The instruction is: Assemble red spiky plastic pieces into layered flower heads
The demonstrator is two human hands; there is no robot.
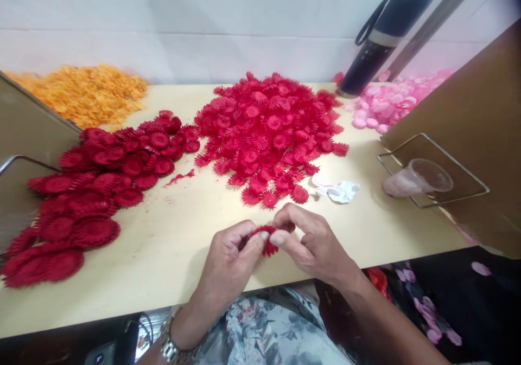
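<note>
Left hand [230, 259] and right hand [319, 245] are both closed in a pinch on one small red fringed piece [268, 247], which is held between the thumbs and fingertips just above the near part of the counter [175, 267]. The piece is gripped at its 9 o'clock side by the left and at its 3 o'clock side by the right, so neither hand is nearer. No clear long axis is shown by its roundish outline; fringe tips are pointed toward 6 o'clock. Whether one layer or several are held cannot be told.

From the piece, the bright red heap [272, 126] is spread at 12 o'clock, its near edge close to the fingers. Dark red stacked pieces [97, 180] are laid at 10 o'clock, with the orange heap [93, 96] beyond them. Crumpled white tissue [342, 191] is placed at 2 o'clock, beside the bright red heap. Farther out at 2 o'clock, a clear plastic cup [415, 179] is seen by a wire frame [453, 160]; its contents cannot be made out. Pink pieces [391, 102] are heaped toward 1 o'clock, next to the dark bottle [364, 66].
</note>
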